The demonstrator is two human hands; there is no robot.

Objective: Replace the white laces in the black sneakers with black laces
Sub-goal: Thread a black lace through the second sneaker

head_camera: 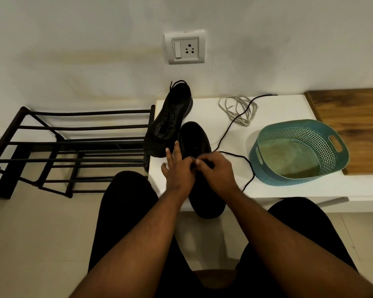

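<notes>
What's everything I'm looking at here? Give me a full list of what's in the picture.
black sneakers: two, black, on the white bench; the far one leans near the wall, the near one sits under the hands
black lace: one loose, black, running from the near sneaker across the bench toward the wall
white laces: one pile, whitish grey, on the bench by the wall
basket: one, teal, perforated, on the bench to the right
white bench: one, white, in front of the person
wooden board: one, brown, far right on the bench
shoe rack: one, black metal, on the floor to the left
wall socket: one, white, on the wall
left hand: on the near sneaker, fingers partly spread
right hand: pinching the black lace at the near sneaker
</notes>
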